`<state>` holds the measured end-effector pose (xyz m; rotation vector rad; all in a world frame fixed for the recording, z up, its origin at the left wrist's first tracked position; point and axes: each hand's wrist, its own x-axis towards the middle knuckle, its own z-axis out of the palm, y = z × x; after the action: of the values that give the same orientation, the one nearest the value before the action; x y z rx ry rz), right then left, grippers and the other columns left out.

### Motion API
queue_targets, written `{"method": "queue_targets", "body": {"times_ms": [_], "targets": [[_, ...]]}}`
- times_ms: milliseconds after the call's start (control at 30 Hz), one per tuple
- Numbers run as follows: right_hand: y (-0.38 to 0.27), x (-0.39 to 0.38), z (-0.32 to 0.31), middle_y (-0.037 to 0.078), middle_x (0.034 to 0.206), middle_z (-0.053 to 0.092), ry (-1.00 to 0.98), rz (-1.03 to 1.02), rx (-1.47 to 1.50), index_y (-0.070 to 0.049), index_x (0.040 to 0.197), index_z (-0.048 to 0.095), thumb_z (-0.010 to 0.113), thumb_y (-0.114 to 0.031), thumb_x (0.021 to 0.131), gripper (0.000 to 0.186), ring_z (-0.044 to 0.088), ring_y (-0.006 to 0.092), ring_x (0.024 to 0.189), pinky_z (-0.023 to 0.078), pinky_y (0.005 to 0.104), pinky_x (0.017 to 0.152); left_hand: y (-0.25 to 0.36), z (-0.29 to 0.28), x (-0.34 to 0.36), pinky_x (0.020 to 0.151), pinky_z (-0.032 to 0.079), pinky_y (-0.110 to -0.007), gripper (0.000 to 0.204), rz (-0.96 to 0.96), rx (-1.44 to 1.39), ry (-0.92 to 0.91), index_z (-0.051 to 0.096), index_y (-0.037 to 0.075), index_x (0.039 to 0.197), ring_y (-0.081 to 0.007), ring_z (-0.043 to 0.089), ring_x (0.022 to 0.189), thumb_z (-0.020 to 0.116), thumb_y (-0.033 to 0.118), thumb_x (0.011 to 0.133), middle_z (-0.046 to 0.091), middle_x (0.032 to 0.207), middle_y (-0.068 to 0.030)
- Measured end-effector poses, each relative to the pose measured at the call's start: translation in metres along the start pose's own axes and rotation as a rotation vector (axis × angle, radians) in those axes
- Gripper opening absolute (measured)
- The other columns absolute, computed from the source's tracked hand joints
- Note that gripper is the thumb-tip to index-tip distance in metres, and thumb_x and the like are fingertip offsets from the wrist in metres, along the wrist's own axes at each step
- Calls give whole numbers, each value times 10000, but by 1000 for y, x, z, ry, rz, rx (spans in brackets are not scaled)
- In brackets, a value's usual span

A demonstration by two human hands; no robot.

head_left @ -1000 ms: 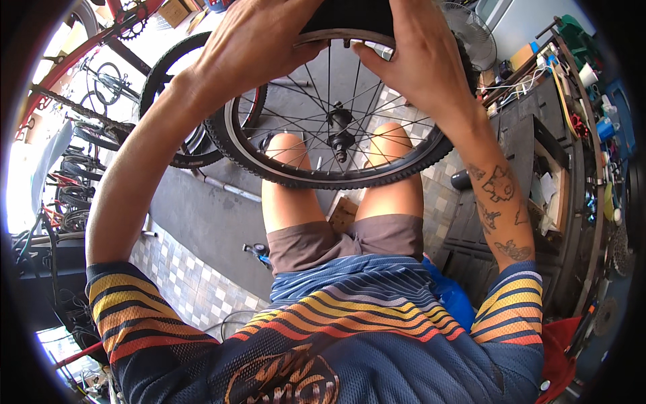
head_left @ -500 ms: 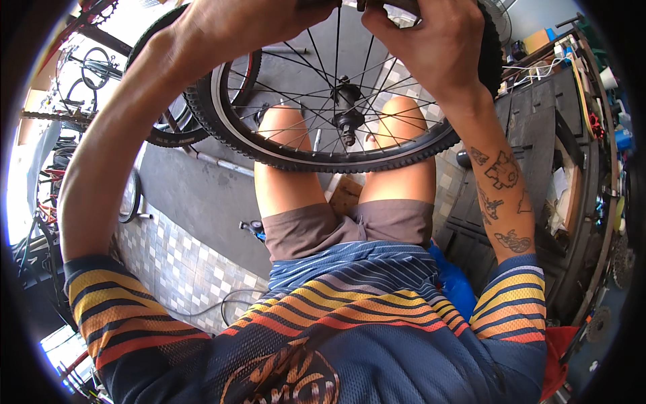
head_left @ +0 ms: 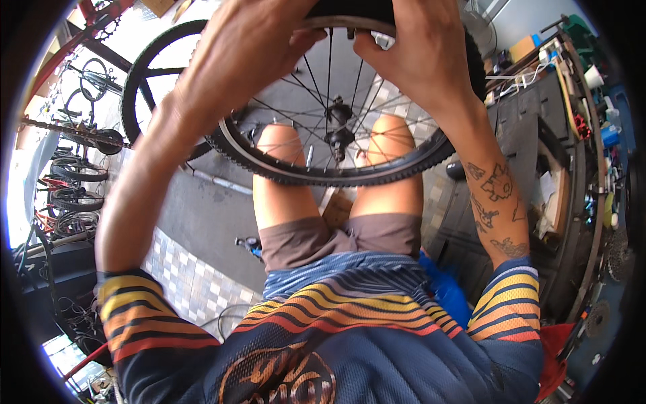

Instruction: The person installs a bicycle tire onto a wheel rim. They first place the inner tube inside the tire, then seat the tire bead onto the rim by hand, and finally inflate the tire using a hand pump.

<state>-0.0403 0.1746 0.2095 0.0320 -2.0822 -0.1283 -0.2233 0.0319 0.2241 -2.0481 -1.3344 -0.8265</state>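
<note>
A bicycle wheel (head_left: 321, 179) with a black knobby tyre, grey rim and dark spokes rests its near side across my thighs. Its black hub (head_left: 340, 120) stands out above the gap between my knees. At the far side of the wheel, my left hand (head_left: 252, 50) curls over tyre and rim, its thumb at the rim's inner edge. My right hand (head_left: 431, 60) grips the same stretch from the right, thumb pressed on the rim near a short dark stub, possibly the valve. Most of the fingertips are hidden behind the tyre or past the top edge.
Another bicycle wheel (head_left: 138, 87) stands on the left beside a red and black frame. Several bicycles line the left side. On the right is a dark bench (head_left: 531, 108) with cables and tools. A blue-handled tool (head_left: 249, 246) lies on the floor by my left thigh.
Both hands have come lower in the picture. My left hand has shifted right along the rim, closer to my right. The wheel sits slightly lower and further left.
</note>
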Motion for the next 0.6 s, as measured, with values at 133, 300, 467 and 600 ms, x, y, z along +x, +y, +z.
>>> {"method": "queue_targets", "body": {"times_ms": [133, 300, 467, 600], "targets": [[13, 14, -19, 206, 1193, 611, -284, 158, 111, -15, 1347, 555, 847, -192, 869, 588, 641, 379, 1148, 509, 483, 979, 69, 20, -15, 996, 570, -442, 362, -333, 106, 465, 764, 35, 1196, -383, 714, 1141, 721, -62, 850, 755, 1221, -181], [34, 39, -10, 198, 1083, 705, -310, 244, 362, 50, 1179, 747, 658, -458, 1119, 519, 720, 325, 1017, 552, 428, 888, 124, 86, -20, 962, 612, -420, 331, -883, -218, 619, 689, -57, 1332, -363, 771, 1049, 717, 20, 1011, 785, 1145, -204], [37, 56, -12, 186, 1007, 714, -429, 292, 362, 60, 1120, 731, 624, -424, 1143, 496, 704, 272, 933, 536, 403, 821, 97, 90, -16, 999, 606, -339, 311, -1083, -937, 627, 700, -95, 1317, -198, 762, 1103, 668, 150, 1129, 801, 1186, -140], [28, 60, -13, 162, 917, 727, -480, 421, 419, 54, 1125, 720, 614, -402, 1151, 468, 685, 204, 855, 527, 386, 778, 92, 85, -7, 981, 604, -327, 299, -1102, -1065, 663, 737, -86, 1267, -177, 768, 1040, 685, 170, 1122, 822, 1102, -134]]}}
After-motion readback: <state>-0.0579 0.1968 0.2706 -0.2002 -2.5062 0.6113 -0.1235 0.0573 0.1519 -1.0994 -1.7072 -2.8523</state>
